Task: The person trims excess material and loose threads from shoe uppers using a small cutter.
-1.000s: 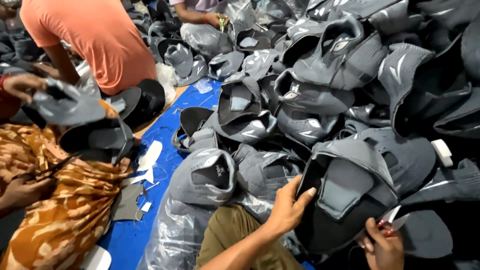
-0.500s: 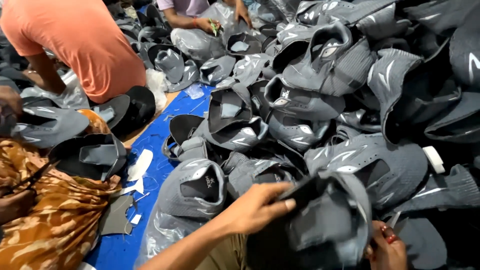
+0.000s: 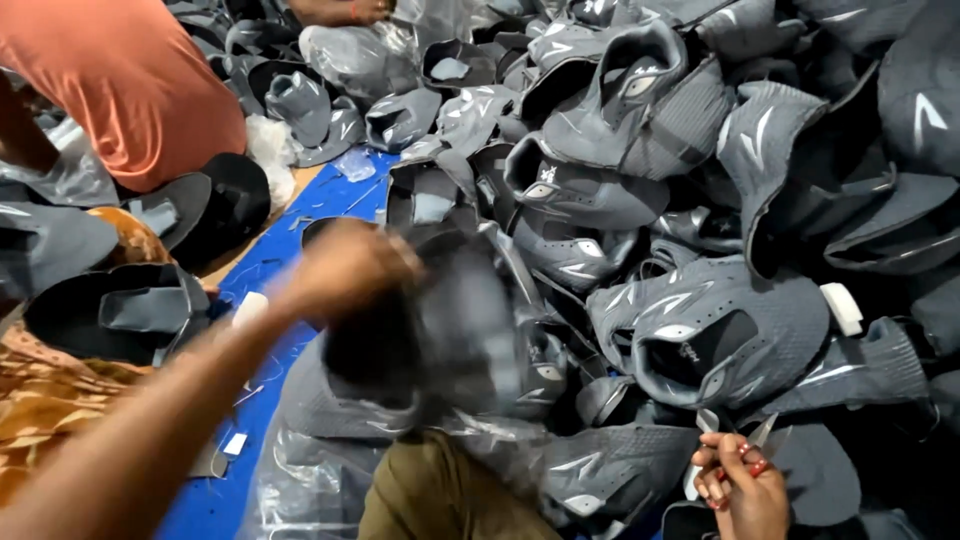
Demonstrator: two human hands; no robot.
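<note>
Grey knitted shoe upper (image 3: 440, 330), dark and smeared with motion, sits up off the heap at centre frame, and I'm starting my sweep from the far left. A person in a patterned orange-brown garment (image 3: 45, 400) has a dark grey shoe upper with a strap (image 3: 115, 310) lying on their lap. Behind them a person in a plain orange shirt (image 3: 130, 85) bends over more grey pieces. A strip of blue floor covering (image 3: 255, 275) runs between the piles, with small white scraps on it. Now my left hand (image 3: 345, 265), forearm stretched across from the lower left: it's on the lifted upper, gripping its near edge, but the blur is so heavy I can't tell how the fingers are set. Below it, clear plastic wrap (image 3: 300, 480) and my olive-trousered knee (image 3: 440, 495). Moving right, a big heap of grey shoe uppers with pale streaks (image 3: 700, 330) fills the floor. Low at the right edge, my right hand (image 3: 740, 485) has its fingers curled together, pinching small metal snips (image 3: 735, 430) with the tips pointing up, well apart from the lifted upper.
</note>
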